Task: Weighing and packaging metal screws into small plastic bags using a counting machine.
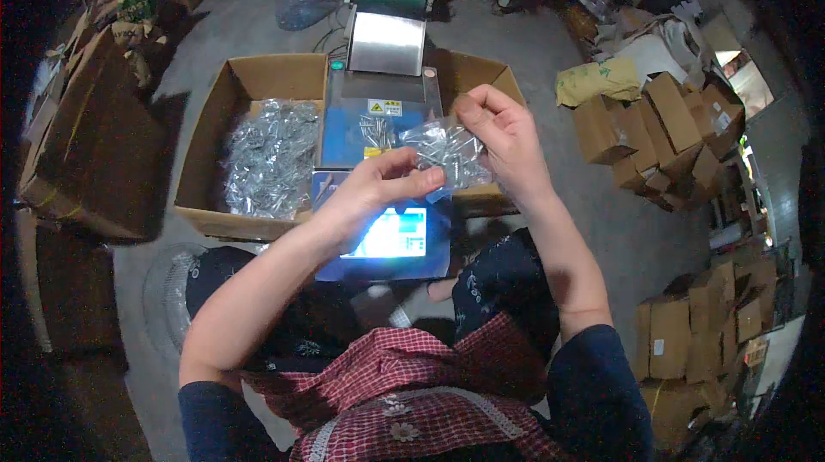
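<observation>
Between my two hands is a clear plastic bag (pixel 449 152) with several small metal pieces inside, perhaps screws or nails. My left hand (pixel 387 187) pinches its lower left side between thumb and fingers. At its upper right corner, my right hand (pixel 503 131) grips the edge with thumb and forefinger. The bag hangs above a blue machine (pixel 344 127) that has a lit screen (pixel 400 234) on its near side. A few loose metal pieces (pixel 375 129) lie on the machine's top, just left of the bag.
Left of the machine, a cardboard box (pixel 202 152) holds a heap of filled clear bags (pixel 273 152). Another cardboard box (pixel 481 71) stands on the right, partly behind my right hand. A shiny metal chute (pixel 387 42) rises at the back. Stacked cartons (pixel 662 127) line the right side.
</observation>
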A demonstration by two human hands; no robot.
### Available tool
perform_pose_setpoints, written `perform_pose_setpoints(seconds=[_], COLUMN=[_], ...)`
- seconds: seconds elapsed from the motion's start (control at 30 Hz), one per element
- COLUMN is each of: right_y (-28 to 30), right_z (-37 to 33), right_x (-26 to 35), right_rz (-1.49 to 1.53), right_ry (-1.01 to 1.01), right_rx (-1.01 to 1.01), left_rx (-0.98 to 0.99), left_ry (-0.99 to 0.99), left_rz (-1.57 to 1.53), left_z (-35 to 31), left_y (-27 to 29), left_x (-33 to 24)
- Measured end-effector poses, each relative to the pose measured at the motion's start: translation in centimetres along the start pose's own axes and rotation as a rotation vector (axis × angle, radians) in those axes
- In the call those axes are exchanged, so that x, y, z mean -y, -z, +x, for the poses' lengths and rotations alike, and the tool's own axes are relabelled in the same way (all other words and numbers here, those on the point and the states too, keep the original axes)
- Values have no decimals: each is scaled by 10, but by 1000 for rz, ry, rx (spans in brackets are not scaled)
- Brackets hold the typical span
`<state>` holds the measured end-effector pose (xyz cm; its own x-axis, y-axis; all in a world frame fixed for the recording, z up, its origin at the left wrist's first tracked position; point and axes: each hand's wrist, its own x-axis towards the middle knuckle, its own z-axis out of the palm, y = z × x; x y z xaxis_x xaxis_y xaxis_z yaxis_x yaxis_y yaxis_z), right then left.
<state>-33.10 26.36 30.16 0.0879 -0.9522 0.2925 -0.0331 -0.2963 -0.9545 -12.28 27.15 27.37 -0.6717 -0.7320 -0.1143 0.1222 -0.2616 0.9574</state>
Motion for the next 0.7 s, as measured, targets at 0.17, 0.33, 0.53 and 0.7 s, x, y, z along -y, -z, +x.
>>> perform_pose_setpoints(seconds=[0.17, 0.33, 0.53, 0.7], right_y=[2, 2, 3, -2], right_z=[-7, -18, -25, -29], right_x=[9, 8, 9, 11], right_rz=[85, 87, 68, 54], right_ry=[-274, -357, -359, -358], right_rx=[62, 68, 217, 236], left_rx=[-122, -176, -201, -222], left_ry=[13, -11, -77, -84], left_rz=[-105, -54, -104, -150], left_z=[-12, -23, -29, -29], left_y=[-2, 1, 2, 0], left_x=[3, 4, 5, 4])
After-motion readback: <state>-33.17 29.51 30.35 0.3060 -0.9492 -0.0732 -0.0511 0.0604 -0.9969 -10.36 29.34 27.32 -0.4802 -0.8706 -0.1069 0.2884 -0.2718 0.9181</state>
